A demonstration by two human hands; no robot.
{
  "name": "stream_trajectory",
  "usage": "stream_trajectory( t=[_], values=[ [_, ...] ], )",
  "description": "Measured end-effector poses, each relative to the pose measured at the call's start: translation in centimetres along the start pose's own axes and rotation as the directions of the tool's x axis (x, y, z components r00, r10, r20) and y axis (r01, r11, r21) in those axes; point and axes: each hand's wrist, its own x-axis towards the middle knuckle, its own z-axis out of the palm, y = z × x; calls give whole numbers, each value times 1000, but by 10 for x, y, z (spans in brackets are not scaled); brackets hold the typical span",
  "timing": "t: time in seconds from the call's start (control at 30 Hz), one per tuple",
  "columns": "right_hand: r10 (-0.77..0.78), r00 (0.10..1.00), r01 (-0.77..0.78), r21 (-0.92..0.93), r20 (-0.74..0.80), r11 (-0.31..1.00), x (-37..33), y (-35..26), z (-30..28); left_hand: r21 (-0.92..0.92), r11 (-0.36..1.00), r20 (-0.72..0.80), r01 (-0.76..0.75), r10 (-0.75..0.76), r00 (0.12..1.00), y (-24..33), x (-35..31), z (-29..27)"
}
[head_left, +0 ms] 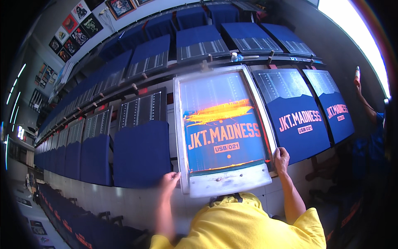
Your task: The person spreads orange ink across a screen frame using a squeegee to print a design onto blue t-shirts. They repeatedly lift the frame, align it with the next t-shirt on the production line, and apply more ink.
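Observation:
A screen-printing frame with a pale metal border lies over one of the dark blue fabric-covered boards. Its mesh carries orange lettering and a thick streak of orange ink across the middle. Along the near end rests a wide, pale squeegee-like plate with bolts, untouched by either hand. My left hand pinches the frame's near left edge. On the opposite side, my right hand is closed around the right edge. Both forearms come from yellow sleeves.
To the right, two dark blue shirts with orange prints lie on boards. Unprinted blue fabric covers boards to the left. Behind runs a rail with a small white bottle. At far right, another person's hand holds an orange bottle.

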Motion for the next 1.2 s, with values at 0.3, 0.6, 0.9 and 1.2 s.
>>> stream_trajectory(
  t=[0.3,0.6,0.9,1.2],
  values=[
    [35,999,-35,1,22,999,2,2,-1,-219,972,71,91,-77,994,23,-14,0],
    [35,999,-35,76,9,997,-1,2,-1,-72,995,-248,-65,46,968,31,-33,26],
    [55,998,-59,248,25,967,-4,-11,-23,-61,984,-415,-166,126,901,25,-46,41],
    [70,989,-121,420,133,900,7,15,7,-26,992,-521,-126,94,848,14,-38,61]
  ],
)
